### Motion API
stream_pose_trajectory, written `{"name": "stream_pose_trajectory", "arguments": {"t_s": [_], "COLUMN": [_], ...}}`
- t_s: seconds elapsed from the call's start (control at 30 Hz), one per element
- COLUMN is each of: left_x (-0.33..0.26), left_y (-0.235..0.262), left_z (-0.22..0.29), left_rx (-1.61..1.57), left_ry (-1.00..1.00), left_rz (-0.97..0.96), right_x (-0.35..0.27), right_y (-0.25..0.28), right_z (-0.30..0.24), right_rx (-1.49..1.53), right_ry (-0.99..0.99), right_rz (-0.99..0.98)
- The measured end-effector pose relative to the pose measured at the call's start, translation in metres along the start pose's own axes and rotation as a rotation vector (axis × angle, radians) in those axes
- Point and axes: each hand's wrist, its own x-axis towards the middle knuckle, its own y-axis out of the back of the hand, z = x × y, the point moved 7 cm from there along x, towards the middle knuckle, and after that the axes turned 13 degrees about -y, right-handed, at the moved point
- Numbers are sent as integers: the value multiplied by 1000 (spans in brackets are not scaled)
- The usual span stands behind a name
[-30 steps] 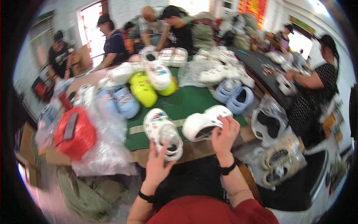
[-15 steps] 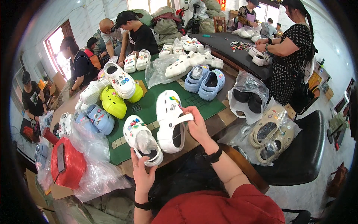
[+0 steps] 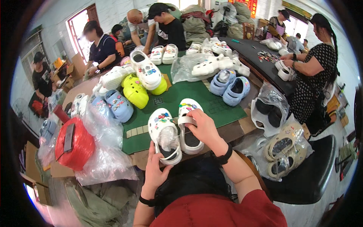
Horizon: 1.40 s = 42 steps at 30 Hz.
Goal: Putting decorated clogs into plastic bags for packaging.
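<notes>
Two white clogs with colourful charms point away from me at the table's near edge. My left hand (image 3: 157, 171) grips the heel of the left clog (image 3: 160, 120), thumb on one side and fingers on the other; crumpled clear plastic fills its opening. Beside it is the right clog (image 3: 192, 144), its dark insole showing. My right hand (image 3: 203, 128) has its fingers closed on that clog's heel strap, which is swung forward over the upper. Part of the upper is hidden behind those fingers.
Beyond the green mat (image 3: 176, 92) sit lime clogs (image 3: 135, 92), blue clogs (image 3: 119, 106) and several white pairs. A red twine roll (image 3: 75, 143) and plastic bags lie left. Bagged beige clogs (image 3: 281, 149) rest on a black chair (image 3: 314, 174). Several people work around the tables.
The right clog has turned from its tilted side to sit more level beside the left one, lower and closer. My right hand has moved over its upper with the strap. The view has shifted.
</notes>
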Motion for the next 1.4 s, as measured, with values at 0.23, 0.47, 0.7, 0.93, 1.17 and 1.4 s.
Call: {"name": "stream_pose_trajectory", "arguments": {"t_s": [0.23, 0.47, 0.7, 0.93, 1.17, 1.4], "left_x": [-8, 13, 5, 10, 14, 12], "left_y": [18, 3, -10, -7, -14, -22], "left_z": [8, -10, -11, -11, 0, -3], "left_rx": [-71, -59, -112, -69, -23, 115], "left_ry": [1, -33, -36, 14, 115, 161], "left_rz": [101, -12, 23, -48, -42, 9], "right_x": [-2, -20, -26, -22, -32, -35], "right_y": [12, -6, -14, -6, 9, -31], "right_z": [-11, 3, 28, -13, -65, -64], "right_rx": [12, 324, 621, 377, -15, -362], "right_ry": [113, 125, 168, 292, 324, 208], "right_rz": [-119, -182, -215, -327, -37, -87]}}
